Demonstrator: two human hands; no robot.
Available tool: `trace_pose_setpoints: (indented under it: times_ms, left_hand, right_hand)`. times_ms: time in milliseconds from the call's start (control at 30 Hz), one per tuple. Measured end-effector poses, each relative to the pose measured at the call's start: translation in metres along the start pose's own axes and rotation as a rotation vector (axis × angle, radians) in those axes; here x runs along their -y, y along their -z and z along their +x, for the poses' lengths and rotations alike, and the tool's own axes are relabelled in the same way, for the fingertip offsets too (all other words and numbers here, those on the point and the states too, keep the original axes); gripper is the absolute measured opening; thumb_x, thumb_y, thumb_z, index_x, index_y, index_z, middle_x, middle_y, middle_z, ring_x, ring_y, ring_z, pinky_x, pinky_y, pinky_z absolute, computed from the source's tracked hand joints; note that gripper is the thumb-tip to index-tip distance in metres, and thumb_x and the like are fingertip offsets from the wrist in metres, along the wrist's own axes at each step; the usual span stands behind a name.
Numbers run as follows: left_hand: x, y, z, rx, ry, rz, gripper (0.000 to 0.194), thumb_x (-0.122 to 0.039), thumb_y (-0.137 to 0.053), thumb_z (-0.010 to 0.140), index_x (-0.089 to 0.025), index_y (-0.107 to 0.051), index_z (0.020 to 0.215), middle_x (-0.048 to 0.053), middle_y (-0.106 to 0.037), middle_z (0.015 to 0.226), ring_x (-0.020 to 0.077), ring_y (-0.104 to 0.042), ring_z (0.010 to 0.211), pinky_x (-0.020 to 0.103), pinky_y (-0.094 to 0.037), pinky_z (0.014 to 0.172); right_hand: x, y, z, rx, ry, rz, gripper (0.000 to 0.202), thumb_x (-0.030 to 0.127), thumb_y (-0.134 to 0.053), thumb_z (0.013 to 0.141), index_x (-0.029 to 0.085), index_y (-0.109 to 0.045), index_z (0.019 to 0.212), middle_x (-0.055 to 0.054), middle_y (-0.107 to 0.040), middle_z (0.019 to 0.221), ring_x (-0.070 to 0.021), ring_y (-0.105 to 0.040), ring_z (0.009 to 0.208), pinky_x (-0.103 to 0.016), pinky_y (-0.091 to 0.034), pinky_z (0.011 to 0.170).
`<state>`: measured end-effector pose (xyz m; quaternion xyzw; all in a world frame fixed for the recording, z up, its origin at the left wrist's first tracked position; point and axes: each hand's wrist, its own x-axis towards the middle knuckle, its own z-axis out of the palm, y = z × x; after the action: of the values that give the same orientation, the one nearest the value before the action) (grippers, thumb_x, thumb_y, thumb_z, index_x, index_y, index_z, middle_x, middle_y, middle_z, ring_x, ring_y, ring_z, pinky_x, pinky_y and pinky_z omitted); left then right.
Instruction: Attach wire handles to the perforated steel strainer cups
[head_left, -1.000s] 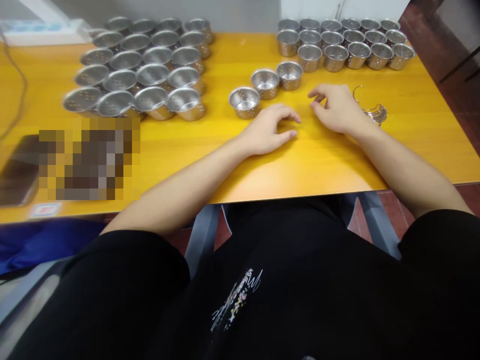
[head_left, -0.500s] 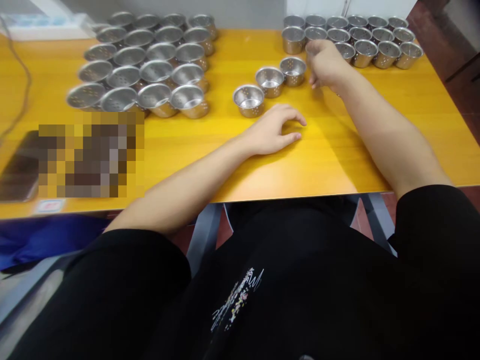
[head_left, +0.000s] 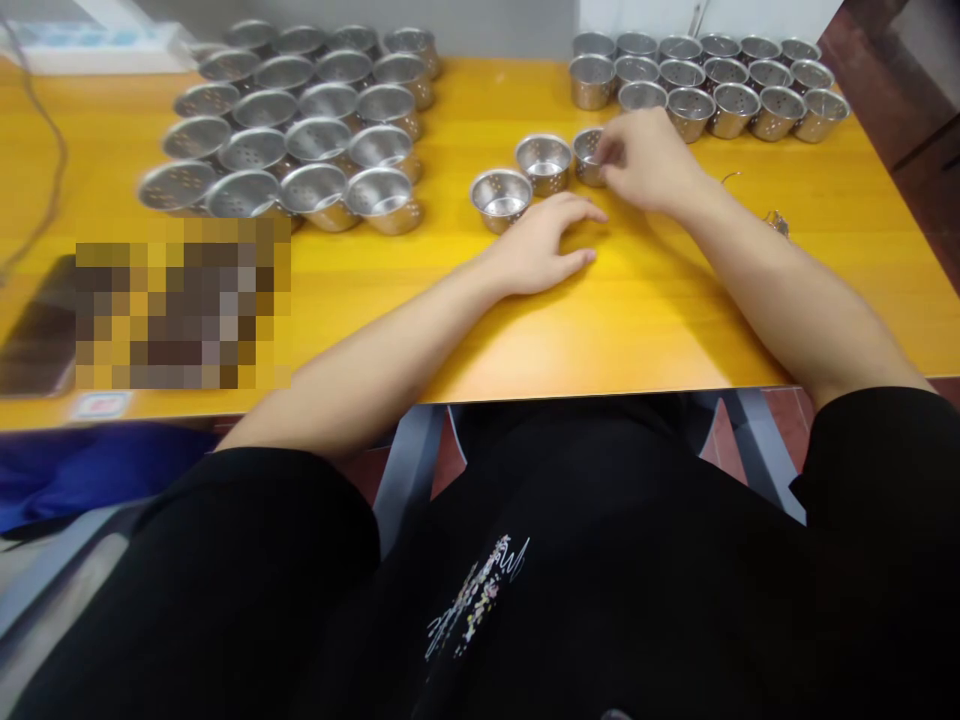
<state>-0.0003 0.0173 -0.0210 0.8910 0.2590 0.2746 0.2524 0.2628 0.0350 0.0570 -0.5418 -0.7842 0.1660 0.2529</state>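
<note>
- Toward the middle of the bench [head_left: 562, 345]: three perforated steel cups in a slanting line, mouths up, running from the left hand back toward the far edge.
- Near cup [head_left: 499, 198]: frontmost of the three; its lower right side partly covered by the left hand [head_left: 541, 245]. Contact cannot be made out.
- Middle cup [head_left: 543, 165]: just behind and to the right of the near cup.
- Far cup [head_left: 587, 160]: right end of the line; right hand [head_left: 646, 160] at its right side, fingertips over the rim.
- Right grip: fingers drawn in together at the far cup. Cannot tell whether they pinch the rim or a small part; fingertips blurred and partly hidden.
- Left grip: thumb and fingers spread apart, nothing between them; hand low over the bench, palm down.
- Bent wire pieces [head_left: 777, 222]: toward the bench's right edge, partly hidden behind the right forearm. Thin curved wire [head_left: 732, 176] near them.
- Right block of cups [head_left: 733, 105]: by the far right corner; rows of six, six and five, front to back reversed.
- Left block of cups [head_left: 319, 140]: left of centre, reaching back to the far edge; about five rows of four.
- Dark flat slab [head_left: 34, 335]: near left corner, phone-like.
- Small label [head_left: 103, 404]: at the near edge, left part.
- White strip [head_left: 97, 48]: far left corner; cable [head_left: 56, 150] in front of it.
</note>
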Motion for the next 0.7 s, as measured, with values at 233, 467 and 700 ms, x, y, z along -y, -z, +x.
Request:
trace_pose_setpoints:
  times_ms: [233, 467, 700]
  left_hand:
    - [0.094, 0.005, 0.018, -0.071, 0.099, -0.096, 0.101, -0.055, -0.096, 0.091, -0.045, -0.069, 0.187, 0.008, -0.071, 0.195, 0.0507, -0.045, 0.200, 0.091, -0.019, 0.170]
    - [0.037, -0.001, 0.002, -0.054, 0.109, -0.105, 0.132, -0.064, -0.103, 0.087, -0.030, -0.046, 0.201, 0.019, -0.044, 0.214, 0.0540, -0.041, 0.202, 0.080, -0.030, 0.170]
    - [0.001, -0.007, -0.002, -0.142, 0.159, -0.146, 0.133, -0.063, -0.109, 0.089, -0.028, -0.041, 0.198, 0.025, -0.066, 0.192, 0.0521, -0.064, 0.184, 0.074, -0.044, 0.163]
  right_hand:
    - [0.008, 0.022, -0.062, 0.027, 0.017, -0.050, 0.008, 0.027, -0.092, 0.104, 0.035, -0.093, 0.103, -0.002, -0.097, 0.111, -0.0327, -0.084, 0.108, -0.056, -0.070, 0.116]
    - [0.013, 0.018, -0.100, 0.099, 0.024, 0.097, 0.015, 0.042, -0.102, 0.095, 0.038, -0.099, 0.110, -0.004, -0.100, 0.125, -0.0432, -0.091, 0.126, -0.062, -0.074, 0.120]
    - [0.003, 0.028, -0.099, -0.057, 0.034, 0.241, 0.011, 0.040, -0.093, 0.105, 0.042, -0.099, 0.114, 0.002, -0.101, 0.135, -0.0370, -0.093, 0.134, -0.056, -0.073, 0.126]
